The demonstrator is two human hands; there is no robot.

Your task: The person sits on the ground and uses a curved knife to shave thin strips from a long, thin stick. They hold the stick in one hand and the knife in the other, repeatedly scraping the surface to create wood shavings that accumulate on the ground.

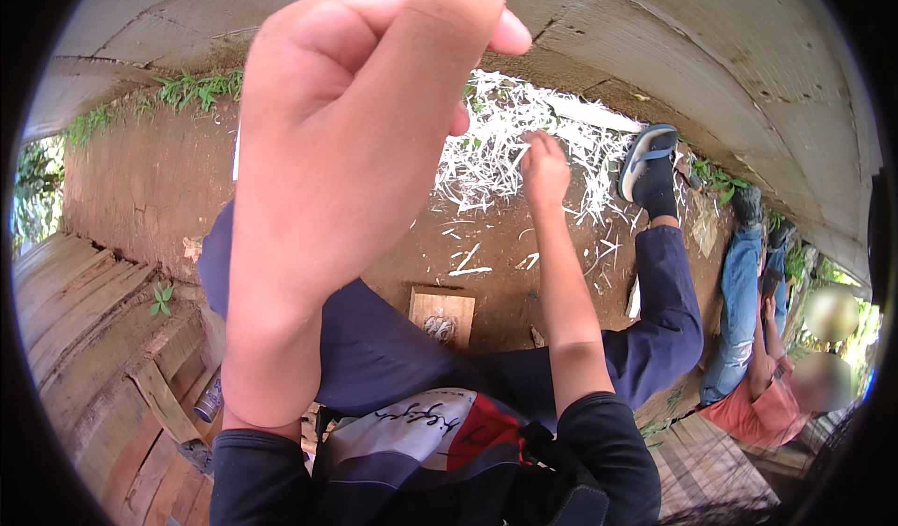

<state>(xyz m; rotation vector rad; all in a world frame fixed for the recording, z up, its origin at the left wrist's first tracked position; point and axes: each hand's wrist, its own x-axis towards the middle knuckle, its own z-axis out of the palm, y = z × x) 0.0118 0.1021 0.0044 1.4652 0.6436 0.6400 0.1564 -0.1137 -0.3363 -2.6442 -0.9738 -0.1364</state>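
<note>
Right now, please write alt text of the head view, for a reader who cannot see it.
A person's left hand is close to the camera, partly cut off by the upper edge. Farther away, the right hand is at many white strips scattered on brown soil; another person is at far right.

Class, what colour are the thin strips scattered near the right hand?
The strips are white, seen best in the head view.

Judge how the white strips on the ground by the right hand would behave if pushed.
The white strips look thin and narrow, so each is probably light. Some appear curved, so they may flex. They lie loosely tangled, so a push would likely drag several along.
</note>
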